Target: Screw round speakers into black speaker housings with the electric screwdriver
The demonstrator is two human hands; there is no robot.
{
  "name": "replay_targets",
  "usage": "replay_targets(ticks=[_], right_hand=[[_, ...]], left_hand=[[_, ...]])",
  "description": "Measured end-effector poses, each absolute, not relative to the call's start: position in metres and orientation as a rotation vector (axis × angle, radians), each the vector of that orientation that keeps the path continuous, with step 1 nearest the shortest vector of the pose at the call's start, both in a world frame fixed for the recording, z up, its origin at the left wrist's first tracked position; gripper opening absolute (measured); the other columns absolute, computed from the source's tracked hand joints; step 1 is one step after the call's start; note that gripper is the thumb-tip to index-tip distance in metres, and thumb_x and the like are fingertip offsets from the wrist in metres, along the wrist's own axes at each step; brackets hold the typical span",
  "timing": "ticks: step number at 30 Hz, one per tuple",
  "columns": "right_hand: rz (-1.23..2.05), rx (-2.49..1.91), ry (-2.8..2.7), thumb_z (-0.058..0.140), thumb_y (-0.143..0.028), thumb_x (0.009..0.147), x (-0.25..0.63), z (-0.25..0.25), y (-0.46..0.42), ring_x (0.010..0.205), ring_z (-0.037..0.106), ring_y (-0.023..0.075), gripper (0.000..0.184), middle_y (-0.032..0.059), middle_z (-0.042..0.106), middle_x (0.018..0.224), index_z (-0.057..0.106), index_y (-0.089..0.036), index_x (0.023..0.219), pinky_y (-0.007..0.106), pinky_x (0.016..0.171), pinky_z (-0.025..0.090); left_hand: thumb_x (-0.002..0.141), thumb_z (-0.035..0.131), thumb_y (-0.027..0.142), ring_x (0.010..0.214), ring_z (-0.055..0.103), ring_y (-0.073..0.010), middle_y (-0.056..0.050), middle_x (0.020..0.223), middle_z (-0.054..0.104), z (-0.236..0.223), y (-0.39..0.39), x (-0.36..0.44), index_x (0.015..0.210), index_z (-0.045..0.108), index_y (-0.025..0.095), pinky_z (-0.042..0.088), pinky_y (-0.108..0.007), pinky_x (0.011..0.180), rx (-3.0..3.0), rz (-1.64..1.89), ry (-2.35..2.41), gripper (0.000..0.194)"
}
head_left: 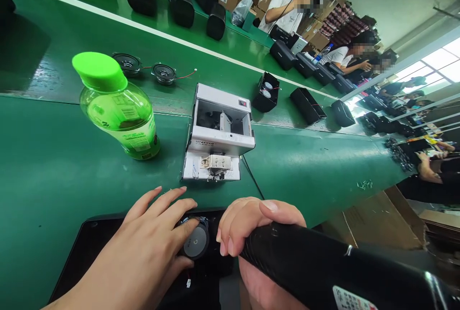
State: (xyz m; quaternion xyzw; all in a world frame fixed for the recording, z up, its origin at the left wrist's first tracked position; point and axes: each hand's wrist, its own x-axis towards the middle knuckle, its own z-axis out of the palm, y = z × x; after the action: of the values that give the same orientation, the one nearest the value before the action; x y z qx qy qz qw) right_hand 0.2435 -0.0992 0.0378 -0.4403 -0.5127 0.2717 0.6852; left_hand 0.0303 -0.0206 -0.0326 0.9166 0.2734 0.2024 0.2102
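My left hand point(154, 233) reaches over a black speaker cabinet point(93, 247), its thumb and index finger gripping a round speaker driver point(197, 243) by the grey magnet. The other fingers stretch over the cabinet's far edge. A small white connector point(189, 282) shows below the driver. My right hand point(247, 226) is wrapped around a thick black electric screwdriver point(316, 257) beside the cabinet. The tool's body runs to the lower right and bears a white label; its tip is hidden. Just beyond both hands stands a white and silver benchtop machine point(219, 137) with a metal mouth.
A green-capped bottle point(118, 109) stands left of the machine. Two loose speaker drivers point(164, 74) lie behind it on the green bench point(287, 166). Black cabinets point(266, 92) line the conveyor point(223, 70). A cardboard box point(384, 219) is at right. Co-workers point(283, 8) sit across.
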Motion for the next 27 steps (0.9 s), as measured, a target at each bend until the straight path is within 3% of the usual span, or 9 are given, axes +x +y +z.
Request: replay_targets(ticks=[3,7,12,14,17,20,23,25,27], right_hand=[[0.592,-1.004,-1.141,0.066,-0.057,0.134,0.244,0.042,-0.095,0.06,0.076,0.0238,0.037,-0.0041,0.081,0.076,0.085,-0.045,0.164,0.039,0.062,0.07],[0.678,-1.108,-1.091,0.095,-0.072,0.111,0.248,0.058,-0.082,0.069,0.081,0.029,0.054,-0.0016,0.081,0.08,0.086,-0.04,0.154,0.046,0.064,0.075],[0.705,-1.134,-1.095,0.093,-0.073,0.11,0.245,0.067,-0.072,0.076,0.084,0.0325,0.05,0.0017,0.083,0.084,0.087,-0.039,0.146,0.051,0.066,0.077],[0.71,-1.147,-1.112,0.092,-0.072,0.111,0.242,0.062,-0.075,0.074,0.084,0.0327,0.044,0.0019,0.083,0.082,0.09,-0.038,0.138,0.051,0.065,0.077],[0.702,-1.11,-1.141,0.081,-0.066,0.122,0.243,0.052,-0.082,0.062,0.08,0.0288,0.033,-0.0005,0.079,0.071,0.091,-0.036,0.113,0.046,0.058,0.073],[0.739,-1.048,-1.268,0.048,-0.057,0.138,0.26,0.047,-0.092,0.052,0.078,0.0232,0.064,-0.0026,0.075,0.061,0.084,-0.033,0.091,0.04,0.058,0.073],[0.886,-1.018,-1.422,0.034,-0.061,0.14,0.28,0.044,-0.107,0.052,0.083,0.0218,0.073,-0.0049,0.078,0.063,0.089,-0.035,0.099,0.039,0.062,0.078],[0.87,-1.066,-1.348,0.047,-0.064,0.137,0.285,0.041,-0.121,0.05,0.081,0.0228,0.054,-0.0071,0.079,0.066,0.093,-0.045,0.115,0.041,0.058,0.078],[0.793,-1.175,-1.232,0.062,-0.056,0.133,0.284,0.038,-0.136,0.05,0.08,0.0269,0.033,-0.0052,0.081,0.07,0.094,-0.05,0.126,0.046,0.052,0.076]], left_hand=[[0.074,0.096,0.007,0.156,0.084,-0.0474,0.001,0.155,0.094,-0.036,-0.023,0.031,0.127,0.092,0.039,0.053,-0.079,0.145,2.515,0.593,0.804,0.062],[0.075,0.096,0.01,0.15,0.087,-0.0493,-0.001,0.151,0.096,-0.028,-0.018,0.03,0.124,0.095,0.037,0.061,-0.08,0.138,2.565,0.531,0.795,0.056],[0.076,0.092,0.012,0.145,0.09,-0.0495,-0.002,0.148,0.098,-0.021,-0.012,0.031,0.12,0.098,0.037,0.067,-0.08,0.13,2.607,0.482,0.759,0.051],[0.078,0.089,0.012,0.151,0.086,-0.0466,-0.001,0.149,0.098,-0.027,-0.018,0.03,0.122,0.095,0.037,0.059,-0.076,0.14,2.583,0.533,0.775,0.051],[0.085,0.083,0.011,0.166,0.076,-0.0374,0.003,0.156,0.094,-0.038,-0.028,0.028,0.134,0.089,0.038,0.029,-0.06,0.16,2.539,0.679,0.769,0.056],[0.095,0.079,0.013,0.173,0.07,-0.0298,0.005,0.162,0.091,-0.045,-0.031,0.024,0.146,0.085,0.041,0.011,-0.043,0.164,2.517,0.753,0.732,0.059],[0.099,0.078,0.018,0.174,0.071,-0.0304,0.004,0.166,0.089,-0.047,-0.032,0.018,0.145,0.086,0.042,0.011,-0.045,0.166,2.532,0.757,0.721,0.053],[0.102,0.076,0.017,0.176,0.071,-0.0335,0.003,0.172,0.087,-0.049,-0.034,0.013,0.148,0.087,0.043,0.016,-0.053,0.168,2.591,0.699,0.723,0.054],[0.107,0.075,0.02,0.178,0.071,-0.0379,0.004,0.177,0.084,-0.05,-0.037,0.01,0.15,0.089,0.045,0.03,-0.063,0.166,2.653,0.644,0.76,0.052]])
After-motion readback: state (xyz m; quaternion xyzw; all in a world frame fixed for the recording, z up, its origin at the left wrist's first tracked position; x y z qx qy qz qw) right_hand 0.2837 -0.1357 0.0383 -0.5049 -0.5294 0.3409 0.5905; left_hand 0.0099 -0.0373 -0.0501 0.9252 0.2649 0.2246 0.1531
